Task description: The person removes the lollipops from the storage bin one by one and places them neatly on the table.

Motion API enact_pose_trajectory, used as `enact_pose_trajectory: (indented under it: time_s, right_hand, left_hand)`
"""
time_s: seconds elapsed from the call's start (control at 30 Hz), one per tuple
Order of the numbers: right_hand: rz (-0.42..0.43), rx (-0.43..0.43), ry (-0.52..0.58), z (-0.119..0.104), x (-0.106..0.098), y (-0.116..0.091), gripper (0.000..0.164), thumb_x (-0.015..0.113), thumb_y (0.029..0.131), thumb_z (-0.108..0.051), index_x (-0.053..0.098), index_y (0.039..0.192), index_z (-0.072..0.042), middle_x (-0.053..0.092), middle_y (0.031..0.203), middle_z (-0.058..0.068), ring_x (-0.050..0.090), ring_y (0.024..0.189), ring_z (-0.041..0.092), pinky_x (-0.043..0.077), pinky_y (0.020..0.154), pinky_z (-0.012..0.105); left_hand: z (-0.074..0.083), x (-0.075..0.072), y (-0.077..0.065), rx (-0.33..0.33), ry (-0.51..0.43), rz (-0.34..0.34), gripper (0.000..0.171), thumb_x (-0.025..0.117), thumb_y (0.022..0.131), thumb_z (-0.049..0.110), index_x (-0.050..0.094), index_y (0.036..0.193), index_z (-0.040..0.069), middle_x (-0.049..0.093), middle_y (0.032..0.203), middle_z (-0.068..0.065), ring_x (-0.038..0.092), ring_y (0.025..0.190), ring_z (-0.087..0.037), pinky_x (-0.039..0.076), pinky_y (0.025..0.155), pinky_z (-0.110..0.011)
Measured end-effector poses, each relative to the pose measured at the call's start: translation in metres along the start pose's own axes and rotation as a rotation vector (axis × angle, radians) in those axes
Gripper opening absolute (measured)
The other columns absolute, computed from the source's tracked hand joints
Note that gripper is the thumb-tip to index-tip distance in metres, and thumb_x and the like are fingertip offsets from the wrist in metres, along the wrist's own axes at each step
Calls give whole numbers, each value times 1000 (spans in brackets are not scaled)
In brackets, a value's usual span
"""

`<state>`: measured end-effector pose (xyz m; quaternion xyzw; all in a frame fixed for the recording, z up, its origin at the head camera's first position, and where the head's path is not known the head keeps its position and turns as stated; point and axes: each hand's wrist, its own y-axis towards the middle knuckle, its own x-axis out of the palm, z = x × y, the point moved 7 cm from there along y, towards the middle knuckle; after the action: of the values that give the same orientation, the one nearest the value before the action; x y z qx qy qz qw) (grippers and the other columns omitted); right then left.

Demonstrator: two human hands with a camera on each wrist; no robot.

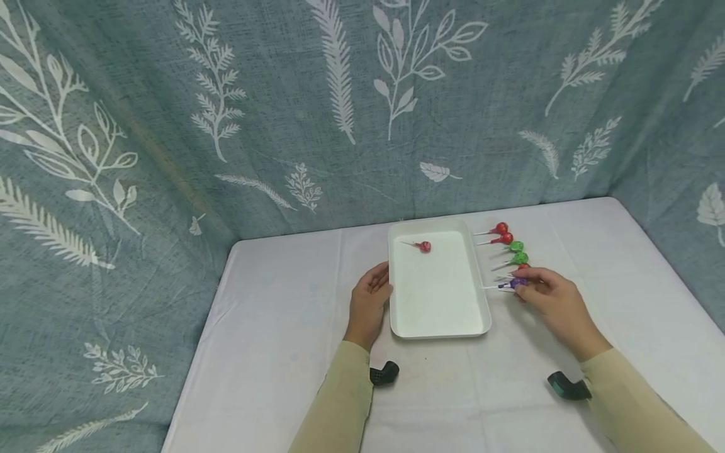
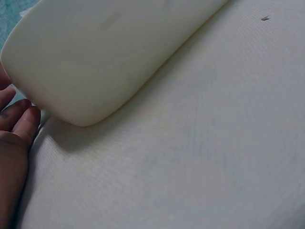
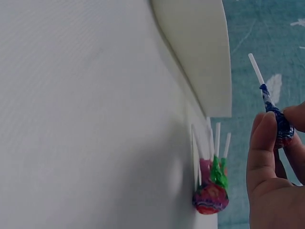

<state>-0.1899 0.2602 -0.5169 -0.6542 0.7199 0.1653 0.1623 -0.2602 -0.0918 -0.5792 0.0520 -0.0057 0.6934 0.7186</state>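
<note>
My right hand [image 1: 552,305] pinches a purple-wrapped lollipop [image 1: 517,283] by its candy end between thumb and fingers, its white stick pointing left toward the tray. The right wrist view shows this lollipop [image 3: 281,125] lifted off the table, its wrapper dark blue with red at the tip. On the left, my left hand [image 1: 370,305] rests against the side of a white rectangular tray [image 1: 438,330], fingers loosely bent. In the left wrist view its fingertips touch the tray's outer wall [image 2: 95,81]. One red lollipop [image 1: 425,246] lies in the tray, near its far left corner.
Right of the tray lies a column of lollipops: red ones [image 1: 501,228] at the back, then green ones [image 1: 520,258], and another red one partly hidden by my right hand. A white cloth [image 1: 283,352] covers the table. A patterned green-blue curtain [image 1: 272,126] stands behind.
</note>
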Motion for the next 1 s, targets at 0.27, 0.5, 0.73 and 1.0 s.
enact_pose_trajectory:
  time_s: [0.27,0.5,0.73,1.0]
  right_hand:
    - [6,20,-6,10,-10,-7,36,68,109,-16,66,140,2,72,123,20,68,95,7,62,80,18]
    - [38,32,-65,20,-21,-10,34,68,108,-15,67,137,2,73,118,19,67,93,7,58,74,15]
    - [6,88,-54,32,-21,-16,38,66,111,-21,64,139,4,70,129,22,66,96,4,61,76,18]
    - [-22,138,11,46,-20,-19,43,68,111,-24,59,141,6,68,129,24,68,97,3,63,80,20]
  left_hand:
    - [-1,0,0,-11,-8,7,45,61,105,-2,62,150,5,66,147,-8,60,138,-20,51,113,-28]
    - [0,1,0,-7,-6,9,45,61,105,-2,62,150,5,66,147,-9,60,138,-21,51,113,-28]
    - [0,0,1,-3,-4,11,45,62,105,-3,62,149,5,66,146,-9,60,138,-21,51,113,-28]
    - [0,0,0,-5,2,11,46,61,105,-2,62,150,5,66,146,-7,60,138,-20,51,112,-27]
